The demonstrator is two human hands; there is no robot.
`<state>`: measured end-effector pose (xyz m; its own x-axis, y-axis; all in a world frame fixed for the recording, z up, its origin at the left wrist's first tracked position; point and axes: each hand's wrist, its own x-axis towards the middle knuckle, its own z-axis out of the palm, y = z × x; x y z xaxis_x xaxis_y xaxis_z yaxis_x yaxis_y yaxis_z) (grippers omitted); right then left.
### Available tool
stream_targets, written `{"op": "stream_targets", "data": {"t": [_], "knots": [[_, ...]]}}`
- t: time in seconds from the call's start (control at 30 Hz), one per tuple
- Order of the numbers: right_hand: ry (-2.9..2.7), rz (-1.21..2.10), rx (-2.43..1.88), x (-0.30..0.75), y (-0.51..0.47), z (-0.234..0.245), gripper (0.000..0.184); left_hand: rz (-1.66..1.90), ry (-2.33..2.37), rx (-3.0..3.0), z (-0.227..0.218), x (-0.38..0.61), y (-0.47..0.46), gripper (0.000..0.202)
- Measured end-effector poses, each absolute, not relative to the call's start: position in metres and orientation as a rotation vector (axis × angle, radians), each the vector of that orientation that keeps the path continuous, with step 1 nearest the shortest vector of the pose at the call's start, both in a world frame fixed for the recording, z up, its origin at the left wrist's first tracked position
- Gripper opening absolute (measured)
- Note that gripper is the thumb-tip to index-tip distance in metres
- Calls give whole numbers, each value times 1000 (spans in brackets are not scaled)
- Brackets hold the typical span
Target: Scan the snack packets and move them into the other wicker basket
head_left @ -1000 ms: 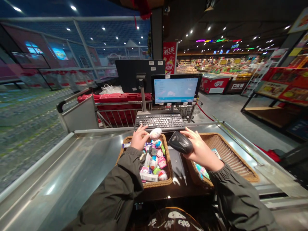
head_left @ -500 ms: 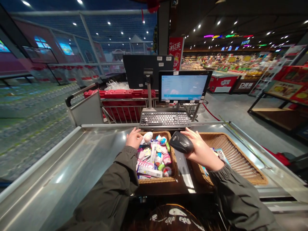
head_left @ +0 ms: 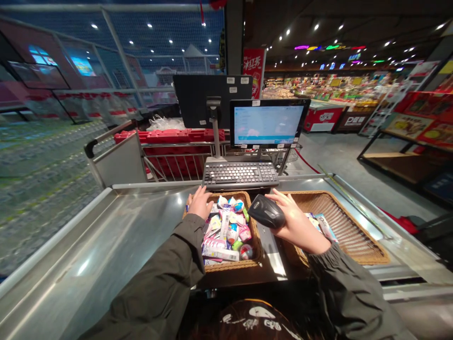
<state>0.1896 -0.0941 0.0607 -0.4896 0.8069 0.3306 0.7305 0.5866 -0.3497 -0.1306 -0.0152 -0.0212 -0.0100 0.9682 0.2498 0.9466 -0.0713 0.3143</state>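
- Left hand: open, palm down, fingers slightly spread, at the far left corner of the left wicker basket, with nothing visible in its grip
- Right hand: closed around a black handheld barcode scanner, nose pointing left, above the gap between the two baskets
- Dark olive jacket sleeves: covering both forearms, gathered at the wrists
- Left wicker basket: heaped with small wrapped capsule toys and flat printed packets, all packed up to the rim
- Right wicker basket: mostly bare weave, with a few flat packets at its left end, just below the right hand
- Stainless steel counter: carrying both baskets side by side
- Black keyboard: just beyond the baskets, at the counter's far edge
- Monitor: above the keyboard, lit, beside the black back of a second screen
- Red shopping cart: behind the counter
- Red freezer chests: far off, before crowded store displays
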Motion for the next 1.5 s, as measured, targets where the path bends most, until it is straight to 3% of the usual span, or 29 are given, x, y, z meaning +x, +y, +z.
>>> {"op": "stream_targets", "data": {"t": [0.27,0.63,0.97,1.27,1.5], "knots": [[-2242,176,-1362,232,-108,64,52,706,1762,2405,26,-75,-19,31],[-1922,0,-1615,339,-136,62,51,517,1131,2632,22,67,-3,31],[-1742,-39,-1799,419,-165,43,59,156,861,2784,-14,204,16,35],[-1651,77,-1830,455,-160,30,63,-238,779,2888,-80,267,22,46],[-1686,161,-1795,468,-145,21,67,-241,687,2874,-116,289,15,44]]}}
